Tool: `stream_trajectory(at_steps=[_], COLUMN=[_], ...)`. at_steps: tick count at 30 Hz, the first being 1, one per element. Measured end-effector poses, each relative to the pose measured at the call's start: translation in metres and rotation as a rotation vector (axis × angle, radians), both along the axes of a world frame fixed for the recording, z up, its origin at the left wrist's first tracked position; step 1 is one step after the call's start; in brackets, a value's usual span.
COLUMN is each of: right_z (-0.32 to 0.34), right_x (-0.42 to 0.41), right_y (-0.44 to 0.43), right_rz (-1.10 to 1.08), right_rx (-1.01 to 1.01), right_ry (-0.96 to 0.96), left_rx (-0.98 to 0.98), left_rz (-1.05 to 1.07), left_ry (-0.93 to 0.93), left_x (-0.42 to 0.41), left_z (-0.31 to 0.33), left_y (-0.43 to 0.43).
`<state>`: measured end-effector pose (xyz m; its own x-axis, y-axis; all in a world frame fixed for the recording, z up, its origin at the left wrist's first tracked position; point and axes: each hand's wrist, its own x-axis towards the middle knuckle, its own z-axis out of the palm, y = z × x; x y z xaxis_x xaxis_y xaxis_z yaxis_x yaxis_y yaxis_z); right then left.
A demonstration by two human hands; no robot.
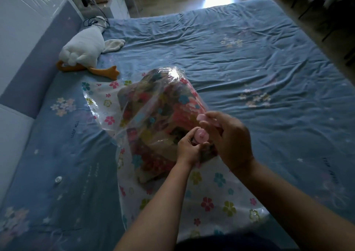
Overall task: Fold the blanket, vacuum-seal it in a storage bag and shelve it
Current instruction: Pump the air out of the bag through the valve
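Blanket [159,116], one multicoloured folded bundle, sits inside one clear flower-printed plastic storage bag [211,199] on the blue bed [249,58]. The left hand [189,149] pinches the single pink round valve [201,136]; the right hand [230,137] grips one pink cap [208,119]. The valve is best held steady while the cap is handled.

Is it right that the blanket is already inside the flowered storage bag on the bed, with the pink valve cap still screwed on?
Not quite. In the head view the blanket is inside the storage bag on the bed, but the pink cap is off, held in the right hand above the valve.
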<state>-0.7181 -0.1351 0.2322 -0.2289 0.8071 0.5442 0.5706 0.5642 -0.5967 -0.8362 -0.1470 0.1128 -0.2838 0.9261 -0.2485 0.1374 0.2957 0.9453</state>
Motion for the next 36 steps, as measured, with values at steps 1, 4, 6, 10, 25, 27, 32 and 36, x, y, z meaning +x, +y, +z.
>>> stream_trajectory(at_steps=[1, 4, 6, 10, 25, 27, 32, 36], right_z=[-0.017, -0.045, -0.034, 0.017, -0.005, -0.038, -0.026, 0.015], right_x=[0.001, 0.0, -0.001, -0.005, -0.009, -0.006, -0.003, -0.007], right_y=[0.003, 0.012, 0.013, 0.004, -0.001, -0.001, 0.004, 0.002], right_rz=[0.009, 0.039, 0.039, -0.026, -0.025, 0.027, 0.025, -0.045], right_rx=[-0.087, -0.469, -0.401, -0.014, 0.0, -0.304, -0.404, 0.003], right_ry=[-0.122, -0.391, -0.239, 0.136, 0.088, -0.118, -0.067, 0.127], left_rx=[0.0, 0.0, -0.004, 0.009, 0.03, 0.019, 0.033, 0.019], left_rz=[-0.001, 0.018, 0.032, 0.031, 0.029, 0.015, 0.032, 0.03], left_ry=[0.022, 0.03, 0.008, -0.043, -0.003, 0.039, -0.004, -0.017], left_x=[0.002, 0.007, 0.005, -0.002, -0.002, 0.001, 0.003, -0.003], left_z=[-0.001, -0.005, -0.003, 0.006, -0.005, -0.007, -0.009, -0.007], left_y=[-0.001, -0.003, -0.003, 0.002, 0.001, -0.001, -0.005, 0.003])
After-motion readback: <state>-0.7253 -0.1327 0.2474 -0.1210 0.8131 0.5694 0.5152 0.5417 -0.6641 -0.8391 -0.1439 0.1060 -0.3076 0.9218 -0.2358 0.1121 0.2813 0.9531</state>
